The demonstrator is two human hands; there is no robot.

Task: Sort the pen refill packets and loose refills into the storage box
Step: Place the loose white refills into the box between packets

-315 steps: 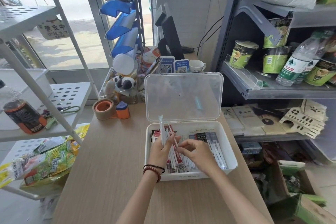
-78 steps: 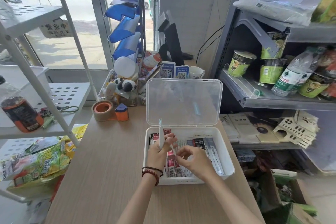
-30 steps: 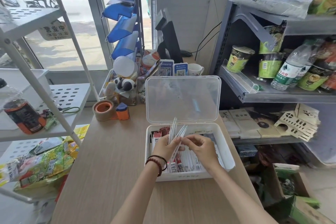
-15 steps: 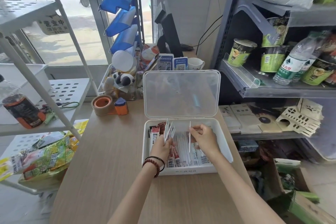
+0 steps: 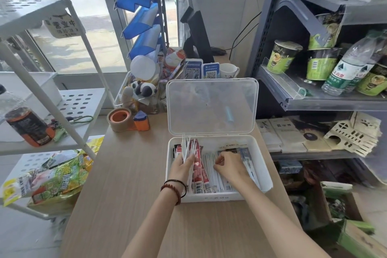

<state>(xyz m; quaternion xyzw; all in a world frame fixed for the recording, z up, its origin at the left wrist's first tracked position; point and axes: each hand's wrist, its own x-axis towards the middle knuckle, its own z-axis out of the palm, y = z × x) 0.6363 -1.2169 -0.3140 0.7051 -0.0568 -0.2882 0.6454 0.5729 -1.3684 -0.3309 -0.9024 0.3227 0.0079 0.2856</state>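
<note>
Head view, looking down on a pale wooden desk (image 5: 129, 184). At far left stands a white metal rack (image 5: 69, 111) with a dark drink bottle (image 5: 25, 125) on its shelf and yellow-green snack bags (image 5: 52, 176) below. Farther in, at the back of the desk, sits a roll of brown tape (image 5: 120, 118) next to a small orange dispenser (image 5: 142, 123).

Just right of centre lies a white storage box (image 5: 211, 198), its clear lid (image 5: 211, 106) standing open. The left hand (image 5: 182, 166), with bead bracelets at the wrist, is closed around a bunch of thin white loose refills (image 5: 186, 147) that stick up toward the lid, at the left end of the box. Beside it lie red refill packets (image 5: 199, 170), then more white refills flat on the bottom. The right hand (image 5: 229, 165) is down in the middle of the box, fingers curled on those refills — whether it grips one cannot be told.

At right, a grey shelf (image 5: 314, 100) carries green noodle cups (image 5: 282, 56) and a water bottle (image 5: 347, 69).
</note>
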